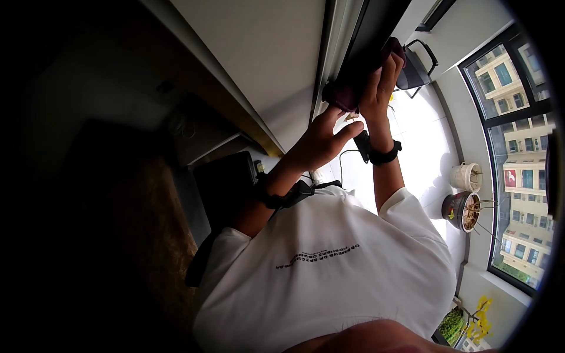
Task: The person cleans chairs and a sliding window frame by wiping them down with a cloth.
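If the right hand eases off, the dark maroon cloth, seemingly against the dark panel, could slip; can't tell whether it or the left hand pinches or just presses.

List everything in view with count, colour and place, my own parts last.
Cloth: one, dark maroon, upper centre
Panel: one, pale, upper left
Chair: one, black, upper right
Window: one, dark-framed, far right
Buildings: count unclear, beige, outside
Pots: two, one white, one dark, near window
Flowers: several, yellow, bottom right
Greenery: some, green, beside flowers
Cable: at least one, black, centre
Floor: one, white, right of centre
Unclear object: one, black, left of centre
Far left: too dark
Wristbands: two, black, one per arm
Shirt: one, white, bottom centre
Left hand: one, bare, at cloth's end
Right hand: one, bare, on cloth
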{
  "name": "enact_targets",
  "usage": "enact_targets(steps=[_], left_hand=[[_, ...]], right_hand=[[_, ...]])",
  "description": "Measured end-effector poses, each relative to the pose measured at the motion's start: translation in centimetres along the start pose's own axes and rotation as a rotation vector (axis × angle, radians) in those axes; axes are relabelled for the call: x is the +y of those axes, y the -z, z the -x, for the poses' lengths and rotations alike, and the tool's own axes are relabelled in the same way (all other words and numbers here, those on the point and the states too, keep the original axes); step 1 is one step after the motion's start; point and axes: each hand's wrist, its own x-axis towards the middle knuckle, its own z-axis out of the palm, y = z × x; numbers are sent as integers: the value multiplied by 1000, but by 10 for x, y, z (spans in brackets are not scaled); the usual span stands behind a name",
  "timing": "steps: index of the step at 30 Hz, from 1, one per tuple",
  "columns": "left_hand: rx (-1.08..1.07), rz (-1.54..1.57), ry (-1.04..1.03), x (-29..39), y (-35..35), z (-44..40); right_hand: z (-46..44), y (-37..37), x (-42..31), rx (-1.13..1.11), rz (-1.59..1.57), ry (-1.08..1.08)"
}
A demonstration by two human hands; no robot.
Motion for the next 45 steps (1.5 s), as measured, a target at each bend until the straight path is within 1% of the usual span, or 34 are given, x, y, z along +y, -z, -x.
enact_targets(steps=[2, 5, 6, 7, 8, 10, 11, 12, 13, 14, 15, 16, 17, 18, 19, 20, 22, 23, 24, 26, 27, 28, 30, 31, 32, 34, 35, 37, 38, 40, 41, 42, 44, 45], left_hand=[[-157, 7, 145, -13, 6, 5], [-151, -263, 198, -63, 6, 13], [-157, -279, 199, -71, 5, 17], [-162, -295, 201, -79, 4, 20], [-168, -311, 202, -88, 3, 23], [-129, -465, 200, -82, -1, 25], [-88, -534, 131, -79, -2, 24], [-28, -587, 15, -69, -6, 24], [16, -613, -89, -58, -10, 23], [87, -554, -268, -44, -14, 20], [38, -623, -285, -33, -13, 22], [48, -638, -404, -27, -13, 20], [46, -645, -507, -19, -11, 14], [46, -644, -609, -13, -9, 9], [70, -586, -680, -11, -9, 3], [104, -513, -651, 2, -12, 1], [25, -588, -515, -7, -5, 0], [81, -632, -527, -8, -9, 0], [84, -633, -525, -12, -10, -3], [57, -746, -541, -25, -11, -8], [48, -744, -522, -31, -10, -7], [53, -744, -510, -38, -10, -2], [-70, -727, -361, -53, -4, 4], [-59, -724, -350, -56, -5, 9], [-5, -723, -386, -58, -7, 13], [69, -724, -407, -66, -5, 25], [-1, -646, -223, -71, -1, 32], [-141, -501, 154, -72, 11, 43], [-133, -500, 155, -71, 14, 49], [86, -521, -84, -64, 18, 60], [213, -475, -166, -49, 17, 65], [278, -608, -340, -28, 21, 67], [461, -937, -615, 15, 34, 74], [481, -890, -743, 30, 44, 72]], right_hand=[[37, -12, 9, 33, -44, -167], [112, -30, 38, -3, -154, -412], [131, -33, 42, -27, -214, -513], [144, -31, 46, -116, -138, -537], [154, -29, 53, -115, -135, -536], [155, -21, 48, -141, -205, -695], [153, -17, 47, -163, -65, -632], [143, -15, 43, -177, 68, -565], [123, -12, 36, -172, 55, -553], [95, -4, 24, -138, 25, -415], [66, 8, 9, -101, 0, -286], [43, 21, -4, -64, -17, -163], [22, 27, -5, -58, -50, -110], [7, 30, -8, -45, -89, -122], [-5, 29, -12, -55, -3, -75], [-14, 25, -12, -67, 80, -22], [2, 6, 9, -30, 133, 4], [12, -1, 18, 11, 177, 39], [18, -4, 19, 8, 174, 39], [32, -5, 18, -17, 315, 24], [41, -6, 21, -42, 405, -2], [55, -6, 26, -51, 399, -9], [80, -8, 37, -88, 420, -99], [93, -8, 39, -122, 422, -150], [108, -9, 46, -137, 414, -148], [136, -11, 53, -263, 228, -287], [144, -9, 53, -279, 217, -284], [152, -2, 37, -479, 299, -54], [154, 1, 30, -483, 294, -50], [132, 4, -1, -398, 76, -504], [121, 4, -13, -252, 65, -359], [108, 7, -22, -195, 61, -252], [72, 9, -47, -162, 39, -19], [54, 6, -61, -174, 12, -6]])
